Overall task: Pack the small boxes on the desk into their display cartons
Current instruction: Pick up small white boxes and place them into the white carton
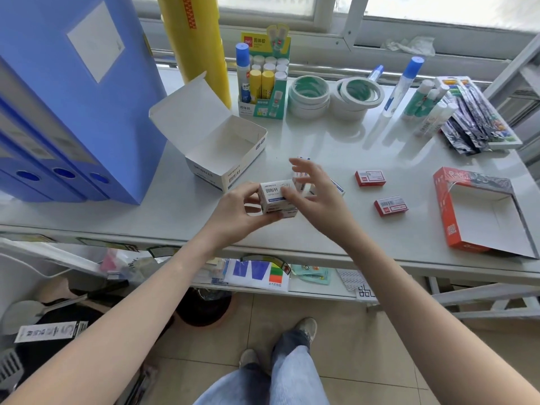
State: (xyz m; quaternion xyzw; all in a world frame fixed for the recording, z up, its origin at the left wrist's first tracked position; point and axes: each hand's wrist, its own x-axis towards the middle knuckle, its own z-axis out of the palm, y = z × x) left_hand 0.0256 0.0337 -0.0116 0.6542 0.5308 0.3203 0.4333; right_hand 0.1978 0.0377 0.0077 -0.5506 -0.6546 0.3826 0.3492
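Note:
My left hand (240,210) grips a small stack of white paper-clip boxes (274,198) just above the desk's front edge. My right hand (317,190) touches the stack's right side with thumb and fingers spread, over more white boxes (336,187) lying on the desk. An open white display carton (233,153) with its lid up stands behind and to the left, empty inside. Two small red boxes (370,178) (391,205) lie to the right. A red display carton (479,211) sits open and empty at the far right.
Blue file folders (73,106) stand at the left, a yellow roll (198,45) behind. A glue-stick display (264,80), tape rolls (309,96), glue bottles (404,83) and pen packs (473,112) line the back. A lower shelf (263,276) holds papers.

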